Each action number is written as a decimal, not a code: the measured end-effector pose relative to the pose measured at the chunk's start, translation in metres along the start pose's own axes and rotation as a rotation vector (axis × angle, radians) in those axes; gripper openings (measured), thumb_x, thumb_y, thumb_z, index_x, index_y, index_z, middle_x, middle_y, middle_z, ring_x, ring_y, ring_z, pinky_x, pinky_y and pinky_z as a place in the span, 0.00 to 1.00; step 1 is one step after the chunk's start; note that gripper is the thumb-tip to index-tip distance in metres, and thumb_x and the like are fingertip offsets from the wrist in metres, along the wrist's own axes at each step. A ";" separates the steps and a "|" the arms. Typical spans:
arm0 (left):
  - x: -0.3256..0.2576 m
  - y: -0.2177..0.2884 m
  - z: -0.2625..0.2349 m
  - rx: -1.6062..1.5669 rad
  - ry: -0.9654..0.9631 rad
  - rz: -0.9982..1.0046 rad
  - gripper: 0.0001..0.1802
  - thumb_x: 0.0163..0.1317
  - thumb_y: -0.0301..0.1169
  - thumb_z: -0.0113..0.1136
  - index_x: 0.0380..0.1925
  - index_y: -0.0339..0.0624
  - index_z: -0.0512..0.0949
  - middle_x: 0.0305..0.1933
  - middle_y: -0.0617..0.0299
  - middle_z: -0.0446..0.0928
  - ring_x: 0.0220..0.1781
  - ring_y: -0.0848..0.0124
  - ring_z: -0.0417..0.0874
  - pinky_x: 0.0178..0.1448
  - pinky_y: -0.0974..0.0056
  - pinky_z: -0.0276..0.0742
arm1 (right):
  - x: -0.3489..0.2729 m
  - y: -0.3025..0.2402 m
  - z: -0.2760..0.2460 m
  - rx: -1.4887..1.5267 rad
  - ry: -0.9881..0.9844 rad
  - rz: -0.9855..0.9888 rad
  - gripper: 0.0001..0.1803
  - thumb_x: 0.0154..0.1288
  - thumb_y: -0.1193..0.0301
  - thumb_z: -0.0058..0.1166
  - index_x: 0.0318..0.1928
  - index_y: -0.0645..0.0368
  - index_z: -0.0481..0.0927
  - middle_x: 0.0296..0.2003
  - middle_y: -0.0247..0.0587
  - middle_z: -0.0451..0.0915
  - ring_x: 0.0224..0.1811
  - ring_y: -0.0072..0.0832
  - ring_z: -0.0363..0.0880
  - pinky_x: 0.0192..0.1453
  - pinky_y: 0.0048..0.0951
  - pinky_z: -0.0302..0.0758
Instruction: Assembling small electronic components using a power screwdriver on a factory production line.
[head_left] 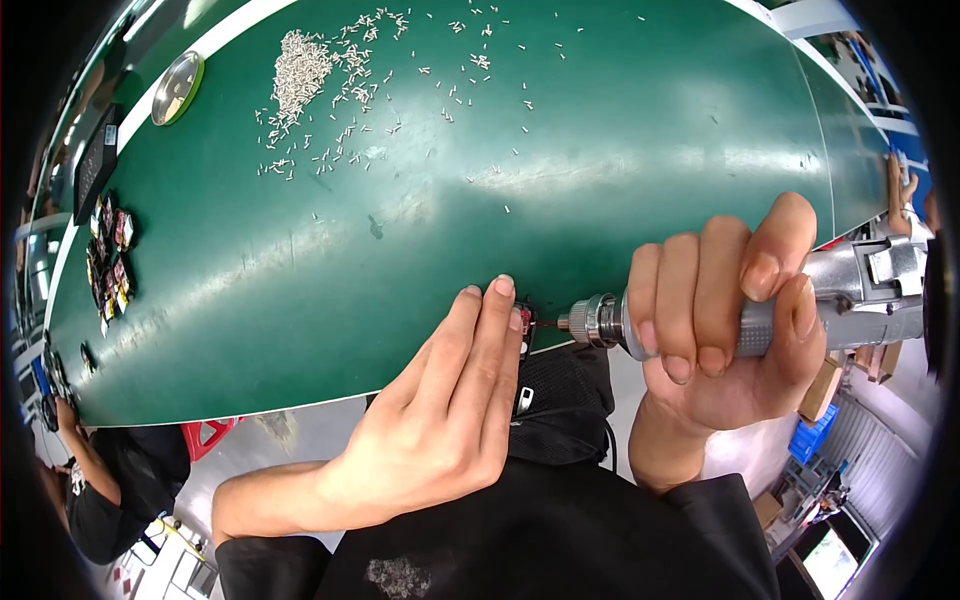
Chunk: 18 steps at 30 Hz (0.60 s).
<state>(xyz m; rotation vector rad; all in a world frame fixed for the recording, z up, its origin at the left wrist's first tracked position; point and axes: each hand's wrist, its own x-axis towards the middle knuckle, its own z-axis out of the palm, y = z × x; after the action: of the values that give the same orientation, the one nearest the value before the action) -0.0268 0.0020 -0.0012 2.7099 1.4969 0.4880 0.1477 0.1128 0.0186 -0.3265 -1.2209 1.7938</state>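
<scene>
My right hand is wrapped around a grey electric screwdriver with a silver nose. Its thin bit points left and meets a small black and red part near the table's front edge. My left hand has its fingers straight and close together, and the fingertips hold that part from the left side. My left thumb is hidden beneath the hand, and so is some of the part.
On the green table, a heap of small metal screws has many strays around it. A round dish and a cluster of small black and red parts lie at left. Another person works at far left.
</scene>
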 end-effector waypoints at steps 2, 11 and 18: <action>0.001 -0.001 0.000 0.003 -0.004 -0.001 0.23 0.39 0.18 0.57 0.41 0.16 0.77 0.51 0.33 0.75 0.48 0.48 0.80 0.47 0.57 0.82 | 0.003 0.000 -0.002 -0.004 -0.031 0.006 0.10 0.73 0.62 0.39 0.38 0.55 0.64 0.15 0.29 0.63 0.14 0.20 0.63 0.27 0.27 0.67; 0.001 -0.007 0.002 -0.001 0.025 0.002 0.18 0.44 0.20 0.59 0.38 0.20 0.79 0.48 0.37 0.78 0.48 0.52 0.80 0.49 0.60 0.81 | 0.007 -0.001 -0.002 -0.086 -0.076 0.065 0.10 0.73 0.63 0.40 0.37 0.55 0.63 0.15 0.30 0.64 0.14 0.20 0.65 0.27 0.25 0.68; 0.000 -0.008 0.004 0.019 0.052 0.008 0.16 0.45 0.22 0.59 0.36 0.22 0.81 0.47 0.40 0.79 0.48 0.55 0.80 0.52 0.63 0.80 | 0.009 0.000 -0.007 -0.056 -0.103 0.077 0.10 0.73 0.63 0.40 0.37 0.55 0.63 0.16 0.30 0.65 0.15 0.21 0.65 0.27 0.25 0.69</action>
<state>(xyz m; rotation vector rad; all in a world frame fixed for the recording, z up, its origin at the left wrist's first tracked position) -0.0322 0.0074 -0.0061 2.7394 1.5108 0.5515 0.1472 0.1243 0.0175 -0.3199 -1.3484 1.8642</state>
